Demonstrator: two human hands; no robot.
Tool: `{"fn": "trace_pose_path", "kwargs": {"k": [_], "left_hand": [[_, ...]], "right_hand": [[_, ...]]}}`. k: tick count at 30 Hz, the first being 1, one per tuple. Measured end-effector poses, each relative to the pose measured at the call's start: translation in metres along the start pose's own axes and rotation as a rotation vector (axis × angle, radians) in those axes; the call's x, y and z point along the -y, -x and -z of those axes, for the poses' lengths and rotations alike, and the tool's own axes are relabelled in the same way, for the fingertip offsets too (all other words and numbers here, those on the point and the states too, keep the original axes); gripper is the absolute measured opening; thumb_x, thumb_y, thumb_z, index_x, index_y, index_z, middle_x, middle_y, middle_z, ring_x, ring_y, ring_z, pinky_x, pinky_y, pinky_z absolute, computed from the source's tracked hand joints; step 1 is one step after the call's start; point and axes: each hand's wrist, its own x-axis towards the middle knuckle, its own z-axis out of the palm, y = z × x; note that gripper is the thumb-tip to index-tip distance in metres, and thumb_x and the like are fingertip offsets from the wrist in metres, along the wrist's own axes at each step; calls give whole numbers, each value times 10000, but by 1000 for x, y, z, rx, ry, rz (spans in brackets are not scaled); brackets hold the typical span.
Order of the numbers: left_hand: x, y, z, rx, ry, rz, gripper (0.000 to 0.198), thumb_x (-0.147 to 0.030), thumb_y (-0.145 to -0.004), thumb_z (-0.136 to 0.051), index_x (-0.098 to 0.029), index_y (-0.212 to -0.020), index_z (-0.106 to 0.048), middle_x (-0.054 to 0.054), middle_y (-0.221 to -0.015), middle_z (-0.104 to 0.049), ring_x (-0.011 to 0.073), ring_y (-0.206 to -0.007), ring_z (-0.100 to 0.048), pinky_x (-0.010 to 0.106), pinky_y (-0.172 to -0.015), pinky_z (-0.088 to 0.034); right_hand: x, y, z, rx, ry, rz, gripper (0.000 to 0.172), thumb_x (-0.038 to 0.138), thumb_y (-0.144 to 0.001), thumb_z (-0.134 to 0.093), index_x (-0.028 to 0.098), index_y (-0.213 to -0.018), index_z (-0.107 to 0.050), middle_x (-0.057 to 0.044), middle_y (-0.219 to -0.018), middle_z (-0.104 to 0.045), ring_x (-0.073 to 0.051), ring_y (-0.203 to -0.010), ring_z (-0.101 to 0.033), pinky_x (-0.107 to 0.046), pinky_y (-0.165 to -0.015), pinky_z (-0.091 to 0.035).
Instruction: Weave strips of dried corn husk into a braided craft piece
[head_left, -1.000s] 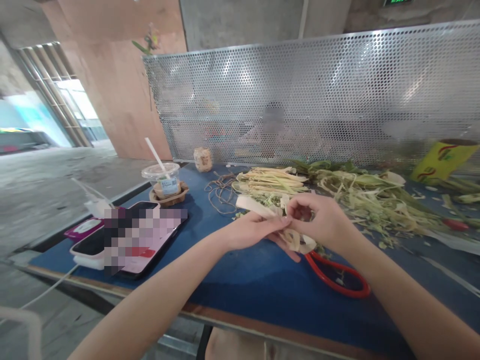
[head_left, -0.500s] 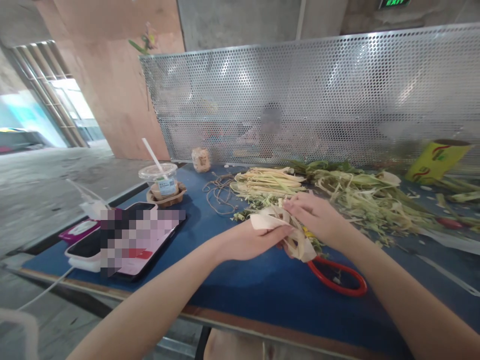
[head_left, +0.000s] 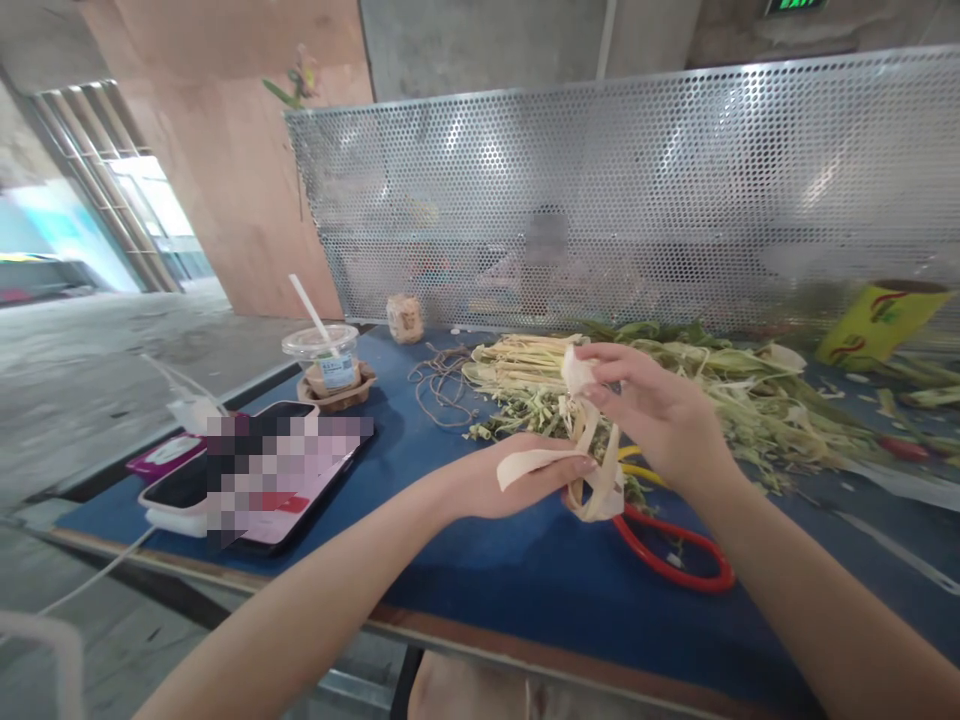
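Pale strips of corn husk hang looped and bent between my two hands over the table. My left hand pinches the husk strips between thumb and fingers, with one flat end lying across its back. Higher up, my right hand grips a whitish end of husk between thumb and fingertips. Just below lies a tool with red loop handles, partly hidden by the husk; a yellow part shows beside it. Behind my hands rests a stack of pale husk strips, with short green trimmings in front of it.
A loose heap of husks spreads to the right, near a yellow tube. Left of the stack lies tangled cord. A lidded cup with a straw and two phones occupy the left. A perforated metal screen borders the back.
My right hand has risen and moved slightly right, lifting a husk end away from my left hand. The left hand stays nearly in place, and the strips now hang more open between them.
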Motion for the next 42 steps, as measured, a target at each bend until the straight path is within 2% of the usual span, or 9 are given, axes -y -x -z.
{"fn": "trace_pose_path", "kwargs": {"k": [3, 6, 10, 14, 18, 24, 28, 34, 42], "left_hand": [[2, -1, 0, -21, -25, -10, 373, -363, -875, -310, -158, -817, -617, 40, -854, -615, 136, -793, -545, 196, -740, -411], [2, -1, 0, -53, 51, 53, 347, -365, -864, -336, -151, -811, -604, 28, -778, -590, 114, -701, -513, 189, -664, -420], [1, 0, 1, -44, 152, 108, 289, -351, -844, -388, -158, -786, -594, 5, -744, -584, 98, -669, -505, 177, -613, -413], [1, -2, 2, -49, 120, 20, 232, -247, -826, -400, -140, -747, -590, 23, -802, -579, 114, -756, -513, 187, -663, -412], [5, -3, 3, -99, 42, 3, 251, -224, -802, -427, -130, -625, -578, 23, -772, -576, 111, -748, -504, 194, -688, -399], [8, -4, 0, -211, 283, 116, 171, -259, -776, -500, -133, -758, -615, 4, -705, -576, 96, -678, -501, 197, -616, -400], [8, -4, -1, -207, 388, 158, 163, -249, -776, -500, -122, -752, -599, -17, -624, -516, 67, -570, -438, 186, -535, -367], [8, -4, -1, -205, 390, 153, 193, -238, -800, -466, -111, -684, -554, -40, -537, -424, 47, -505, -385, 179, -493, -331], [10, -5, 1, -203, 443, 102, 129, -211, -755, -495, -118, -698, -564, -8, -577, -521, 61, -478, -457, 212, -497, -381]], "right_hand": [[4, 2, 5, 74, 93, 129, 181, 172, -810, -502, 273, -892, -628, 4, -937, -669, -179, -911, -597, -353, -828, -438], [7, 1, 12, 151, 132, 263, 275, 118, -810, -471, 299, -913, -650, 7, -897, -674, -171, -857, -604, -335, -777, -447], [10, -1, 19, 239, 196, 328, 219, 139, -773, -532, 285, -865, -666, -18, -791, -625, -165, -759, -574, -336, -721, -435], [13, -1, 22, 361, 268, 361, 103, 222, -764, -577, 267, -794, -665, -28, -737, -583, -175, -778, -528, -369, -761, -398], [15, 0, 24, 454, 353, 366, 111, 257, -790, -555, 274, -771, -662, -23, -754, -604, -193, -867, -502, -412, -842, -339], [17, -2, 27, 514, 457, 425, 88, 257, -789, -551, 262, -752, -631, -3, -755, -631, -192, -843, -479, -404, -844, -312], [14, -2, 24, 510, 458, 405, 78, 251, -795, -537, 239, -735, -586, 8, -715, -621, -163, -748, -478, -397, -862, -304], [13, 1, 21, 511, 499, 380, 60, 257, -804, -521, 231, -751, -537, 7, -713, -602, -180, -822, -463, -367, -819, -319], [21, 5, 17, 556, 536, 300, 59, 246, -808, -526, 225, -769, -487, 0, -780, -578, -183, -869, -441, -313, -730, -338]]}}
